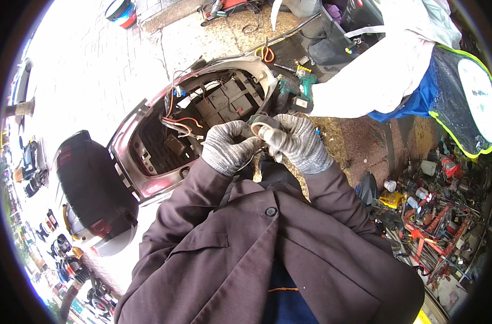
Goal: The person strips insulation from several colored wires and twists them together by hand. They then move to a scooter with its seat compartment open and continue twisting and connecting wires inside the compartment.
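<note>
Brown jacket (219, 270) nearest camera, below the fingers. Black case with red reflectors (89, 181), far left of fingers. Open reddish vehicle shell (158, 186) closer on left; orange wires (185, 119) near left fingertips, dark battery block (224, 101) just beyond. Gloved left hand (228, 147): fingers pinched together, cannot tell on what. Grey ring-shaped roll (263, 119) at both hands' fingertips, grasped by gloved right hand (302, 141). Green drill (306, 85) beyond right fingers, white sheet (365, 75) past it, tool heap (435, 221) far right, lower.
</note>
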A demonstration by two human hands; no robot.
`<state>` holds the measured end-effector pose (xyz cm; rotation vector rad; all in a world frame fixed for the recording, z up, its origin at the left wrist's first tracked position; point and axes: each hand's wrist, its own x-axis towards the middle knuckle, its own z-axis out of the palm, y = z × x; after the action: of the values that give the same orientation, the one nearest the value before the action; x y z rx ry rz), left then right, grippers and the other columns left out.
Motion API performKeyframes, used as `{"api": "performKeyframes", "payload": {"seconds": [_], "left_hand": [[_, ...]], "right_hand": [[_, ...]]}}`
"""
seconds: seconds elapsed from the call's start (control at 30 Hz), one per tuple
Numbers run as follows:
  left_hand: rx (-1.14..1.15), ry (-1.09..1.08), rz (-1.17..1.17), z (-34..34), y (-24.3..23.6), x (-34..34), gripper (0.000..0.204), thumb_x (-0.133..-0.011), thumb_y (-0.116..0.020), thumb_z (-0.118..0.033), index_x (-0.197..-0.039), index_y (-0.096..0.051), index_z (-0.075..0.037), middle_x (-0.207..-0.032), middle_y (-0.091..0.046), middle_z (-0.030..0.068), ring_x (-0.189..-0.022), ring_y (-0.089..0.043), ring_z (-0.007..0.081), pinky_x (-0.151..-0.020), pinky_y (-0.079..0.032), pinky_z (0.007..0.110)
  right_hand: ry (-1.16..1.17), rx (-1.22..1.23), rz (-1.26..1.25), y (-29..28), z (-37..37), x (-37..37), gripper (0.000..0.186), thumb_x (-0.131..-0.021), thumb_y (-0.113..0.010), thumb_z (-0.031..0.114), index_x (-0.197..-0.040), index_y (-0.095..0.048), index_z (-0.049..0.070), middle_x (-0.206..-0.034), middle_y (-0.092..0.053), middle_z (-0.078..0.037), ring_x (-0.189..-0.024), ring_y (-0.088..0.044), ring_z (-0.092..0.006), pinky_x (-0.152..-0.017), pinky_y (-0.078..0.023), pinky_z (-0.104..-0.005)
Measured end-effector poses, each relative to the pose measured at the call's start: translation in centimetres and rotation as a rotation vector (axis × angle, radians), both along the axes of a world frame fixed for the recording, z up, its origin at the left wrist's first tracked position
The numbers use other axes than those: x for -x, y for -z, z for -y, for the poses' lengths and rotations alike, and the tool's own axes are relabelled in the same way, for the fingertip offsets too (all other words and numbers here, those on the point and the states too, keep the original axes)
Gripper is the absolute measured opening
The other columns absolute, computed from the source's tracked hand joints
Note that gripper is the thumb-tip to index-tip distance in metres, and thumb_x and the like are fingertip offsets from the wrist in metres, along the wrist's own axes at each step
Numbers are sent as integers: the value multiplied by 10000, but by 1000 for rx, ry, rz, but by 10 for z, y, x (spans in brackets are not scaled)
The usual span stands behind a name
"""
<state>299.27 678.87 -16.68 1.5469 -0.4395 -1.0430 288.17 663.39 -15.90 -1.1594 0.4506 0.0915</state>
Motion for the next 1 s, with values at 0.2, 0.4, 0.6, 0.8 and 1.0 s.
{"api": "performKeyframes", "payload": {"seconds": [0.2, 0.4, 0.6, 0.8, 1.0], "left_hand": [[-57, 2, -61, 8, -6, -4, 122, -787, -731, -86, -772, -658, 10, -704, -666, 52, -650, -594, 85, -570, -489, 253], [-13, 62, 544, 18, -8, 3, 64, -748, -709, -40, -753, -663, 4, -706, -648, 54, -651, -576, 85, -589, -482, 257], [24, 33, 76, 17, 2, -12, 56, -768, -703, -34, -777, -654, -10, -712, -630, 2, -664, -565, 86, -620, -473, 259], [94, 41, -233, 12, 11, -25, 65, -788, -699, -57, -772, -657, -11, -689, -646, 39, -596, -566, 96, -542, -463, 247], [81, 16, -437, 7, 16, -28, 93, -785, -724, -98, -774, -651, -42, -623, -601, 18, -500, -503, 89, -467, -400, 229]], "right_hand": [[19, 324, 174, 3, 1, -3, 238, -886, -611, 149, -1067, -635, -5, -875, -657, -46, -771, -591, -95, -685, -478, -255], [163, 1015, -4, 15, 0, -18, 338, -820, -723, 312, -764, -589, 7, -646, -615, -160, -533, -564, -291, -543, -486, -374], [434, 529, 271, 17, -5, -18, 236, -818, -739, 182, -808, -563, 25, -634, -581, -26, -530, -507, -92, -506, -442, -268], [291, 921, 196, 13, -15, 13, 73, -844, -630, 67, -853, -638, -5, -718, -620, -96, -602, -602, -147, -552, -481, -297], [306, 808, 115, 26, -18, 10, 223, -820, -646, 52, -1031, -628, -15, -919, -660, -152, -787, -673, -215, -697, -541, -325]]}}
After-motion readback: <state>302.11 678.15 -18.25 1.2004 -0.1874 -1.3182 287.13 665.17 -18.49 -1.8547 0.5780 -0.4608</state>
